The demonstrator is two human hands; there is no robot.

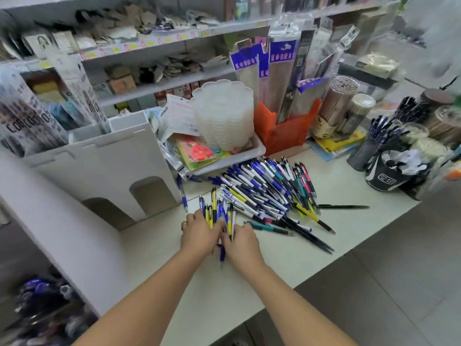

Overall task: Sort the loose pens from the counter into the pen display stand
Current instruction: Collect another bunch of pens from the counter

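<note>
White cardboard, the pen display stand (99, 166), sits at the far left corner of the counter (287, 255); whether pens are already inside it, I cannot tell. Just right of it, near the middle of the counter, the left hand (199, 233) and the right hand (240, 242) curl their fingers together around a small bundle of pens (219, 213), blue and yellow ones. Further right, toward the far edge, the big pile of loose pens (272, 188) lies unsorted. I judge the task is only at its start, most work remains.
</note>
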